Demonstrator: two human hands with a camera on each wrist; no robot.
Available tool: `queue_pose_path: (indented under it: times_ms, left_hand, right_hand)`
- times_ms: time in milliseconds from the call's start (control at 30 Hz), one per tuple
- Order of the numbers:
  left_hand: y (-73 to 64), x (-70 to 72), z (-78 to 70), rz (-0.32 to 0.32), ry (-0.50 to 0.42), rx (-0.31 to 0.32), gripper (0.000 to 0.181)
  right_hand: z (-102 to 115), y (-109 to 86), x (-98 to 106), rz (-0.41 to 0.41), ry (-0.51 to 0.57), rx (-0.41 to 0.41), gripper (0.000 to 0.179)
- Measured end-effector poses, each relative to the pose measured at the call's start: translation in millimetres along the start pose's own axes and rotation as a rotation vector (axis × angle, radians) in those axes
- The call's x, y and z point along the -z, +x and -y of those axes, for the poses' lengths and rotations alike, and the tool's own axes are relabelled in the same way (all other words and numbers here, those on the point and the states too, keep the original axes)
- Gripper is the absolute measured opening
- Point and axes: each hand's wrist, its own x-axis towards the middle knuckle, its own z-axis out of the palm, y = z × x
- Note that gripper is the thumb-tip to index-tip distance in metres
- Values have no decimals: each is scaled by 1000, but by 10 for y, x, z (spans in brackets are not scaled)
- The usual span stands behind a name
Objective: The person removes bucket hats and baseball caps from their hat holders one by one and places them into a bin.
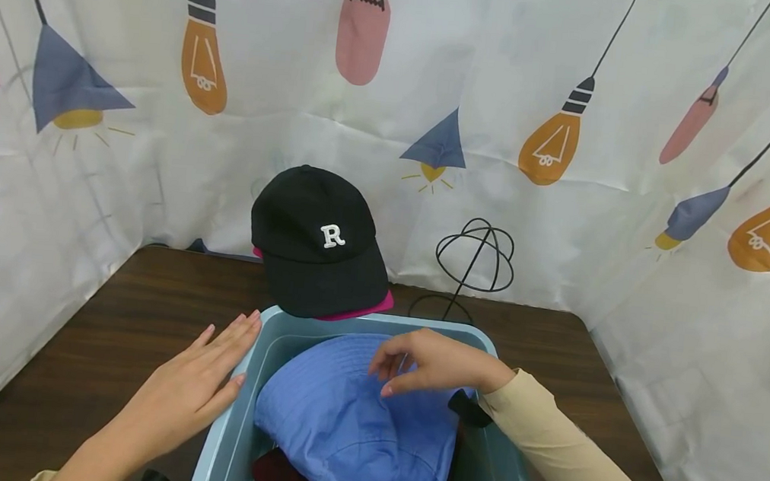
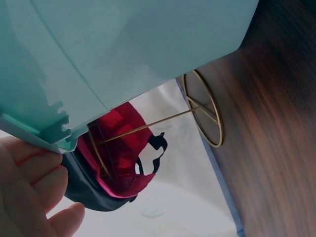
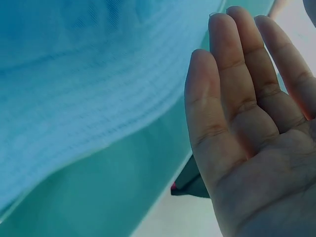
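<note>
A blue bucket hat point(image 1: 348, 421) lies in a light blue plastic bin point(image 1: 222, 432), on top of a dark maroon item point(image 1: 276, 475). Over the hat's upper part hovers my right hand point(image 1: 439, 364), its fingers loosely bent and holding nothing. In the right wrist view that palm point(image 3: 266, 187) faces the camera beside the stitched brim. My left hand point(image 1: 183, 387) is at the bin's left side with fingers extended, fingertips right at the rim in the left wrist view. Just beyond the bin, a black cap point(image 1: 310, 226) with a white R rests on a stand.
A bare black wire hat stand point(image 1: 476, 256) stands behind the bin's right corner. Under the black cap, the left wrist view shows a pink lining point(image 2: 116, 153) and a thin stand base point(image 2: 217, 123). A dark wooden table point(image 1: 109, 331) meets a lamp-printed curtain point(image 1: 284, 132).
</note>
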Motion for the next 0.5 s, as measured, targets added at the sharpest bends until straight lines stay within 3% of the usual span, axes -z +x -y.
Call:
queue_pose_path:
  times_ms: [300,500]
  left_hand:
    - [-9,-11,0,6,-5,10,62]
    - [-10,-27,6,-1,-6,6,62]
  right_hand:
    - [25,37,123,-101,-13,40,24]
    - [20,85,203,-148,-17,15,24]
